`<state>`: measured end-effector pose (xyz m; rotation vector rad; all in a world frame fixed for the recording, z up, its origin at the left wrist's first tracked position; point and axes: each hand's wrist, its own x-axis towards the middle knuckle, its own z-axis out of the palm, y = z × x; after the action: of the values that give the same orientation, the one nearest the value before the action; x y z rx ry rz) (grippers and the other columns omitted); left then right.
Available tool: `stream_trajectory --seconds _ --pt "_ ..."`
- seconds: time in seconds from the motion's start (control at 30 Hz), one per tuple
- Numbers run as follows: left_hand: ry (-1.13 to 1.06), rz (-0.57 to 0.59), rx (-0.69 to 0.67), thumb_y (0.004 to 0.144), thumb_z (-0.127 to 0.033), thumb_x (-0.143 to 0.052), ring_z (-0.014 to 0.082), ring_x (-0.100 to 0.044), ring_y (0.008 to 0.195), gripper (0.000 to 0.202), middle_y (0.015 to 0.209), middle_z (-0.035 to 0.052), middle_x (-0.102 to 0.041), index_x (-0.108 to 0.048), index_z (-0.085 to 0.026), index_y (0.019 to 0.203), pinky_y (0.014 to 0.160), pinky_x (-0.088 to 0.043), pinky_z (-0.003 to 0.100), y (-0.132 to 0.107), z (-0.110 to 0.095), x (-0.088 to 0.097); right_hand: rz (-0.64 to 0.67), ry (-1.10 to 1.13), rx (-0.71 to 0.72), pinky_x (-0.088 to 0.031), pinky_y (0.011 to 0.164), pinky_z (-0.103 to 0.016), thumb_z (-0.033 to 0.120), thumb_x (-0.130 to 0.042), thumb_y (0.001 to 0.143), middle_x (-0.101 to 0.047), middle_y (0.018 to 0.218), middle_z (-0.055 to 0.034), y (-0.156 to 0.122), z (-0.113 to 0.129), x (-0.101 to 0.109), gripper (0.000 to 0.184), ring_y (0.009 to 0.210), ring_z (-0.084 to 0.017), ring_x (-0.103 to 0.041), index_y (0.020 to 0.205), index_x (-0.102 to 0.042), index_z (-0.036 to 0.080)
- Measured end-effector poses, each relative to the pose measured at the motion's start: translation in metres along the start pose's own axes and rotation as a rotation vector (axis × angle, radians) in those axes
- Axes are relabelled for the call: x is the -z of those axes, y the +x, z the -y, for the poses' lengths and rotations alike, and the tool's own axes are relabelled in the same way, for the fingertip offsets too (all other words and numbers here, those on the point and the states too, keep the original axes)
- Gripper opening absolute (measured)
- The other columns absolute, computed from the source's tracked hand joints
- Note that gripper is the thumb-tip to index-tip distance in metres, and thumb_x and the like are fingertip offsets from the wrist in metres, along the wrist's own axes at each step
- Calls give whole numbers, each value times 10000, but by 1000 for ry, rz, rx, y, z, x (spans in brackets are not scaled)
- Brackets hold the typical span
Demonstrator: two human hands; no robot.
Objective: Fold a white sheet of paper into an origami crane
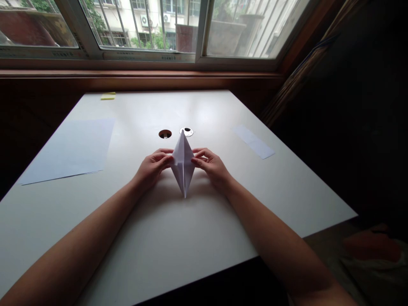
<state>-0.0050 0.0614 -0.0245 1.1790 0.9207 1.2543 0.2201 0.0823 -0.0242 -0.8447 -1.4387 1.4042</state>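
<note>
A white folded paper shape (182, 163), a long diamond with a crease down its middle, stands on the white table (165, 238) in front of me. My left hand (152, 166) pinches its left corner with curled fingers. My right hand (211, 165) pinches its right corner the same way. The lower tip of the paper touches the table between my wrists.
A flat sheet of white paper (72, 149) lies at the left. A narrow paper strip (253, 141) lies at the right. A cable hole (165, 134) and a round cap (186, 131) sit behind the fold. Yellow sticky notes (108, 96) lie near the window ledge.
</note>
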Motion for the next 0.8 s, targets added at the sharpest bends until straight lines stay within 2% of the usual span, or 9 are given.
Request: stream_trajectory --seconds 0.13,0.27,0.33,0.47,0.57,0.67,0.8 --pt "72 -7 -4 769 -430 -788 184 -640 920 296 1124 86 -622 -727 -147 828 767 -570 306 0 1 1 2 13 -4 -566 878 -383 493 -800 736 -654 1157 -67 1 -2 0 354 982 -203 -653 801 -640 184" --pt "224 -29 -61 795 -412 -772 132 -619 746 298 837 12 -629 -617 -177 894 652 -511 241 -1 4 0 -18 -8 -50 -570 809 -363 482 -807 728 -689 890 -30 0 -4 -1 346 854 -185 -652 815 -643 191" --pt "273 -48 -86 800 -428 -764 118 -604 675 345 801 -13 -609 -555 -201 954 601 -490 230 -2 5 -3 -14 -33 -66 -570 772 -353 480 -807 726 -673 813 -13 0 -5 -3 350 807 -179 -649 840 -638 195" --pt "355 -80 -118 820 -472 -727 110 -594 622 465 836 -32 -571 -477 -251 1145 516 -453 203 -5 5 -8 54 -16 -89 -571 687 -327 442 -808 732 -668 810 5 -2 -4 -6 429 761 -175 -657 1032 -594 223" --pt "443 -106 -123 857 -494 -675 103 -574 574 471 815 -39 -553 -464 -264 1209 495 -429 198 -7 3 -10 84 -24 -109 -568 621 -304 417 -796 746 -626 755 38 -2 -4 -8 528 678 -157 -636 1175 -536 253" --pt "530 -117 -134 891 -496 -629 89 -523 512 431 770 -48 -558 -470 -261 1215 508 -411 207 -8 0 -10 86 -52 -119 -555 595 -293 418 -772 770 -620 752 39 -2 -6 -8 503 652 -150 -621 1182 -533 257" --pt "642 -90 -127 898 -495 -620 90 -454 464 464 617 -94 -499 -447 -268 1265 523 -373 209 -9 0 -10 74 -120 -117 -509 582 -266 443 -736 798 -643 774 19 -1 -9 -5 422 677 -150 -611 1128 -570 239"
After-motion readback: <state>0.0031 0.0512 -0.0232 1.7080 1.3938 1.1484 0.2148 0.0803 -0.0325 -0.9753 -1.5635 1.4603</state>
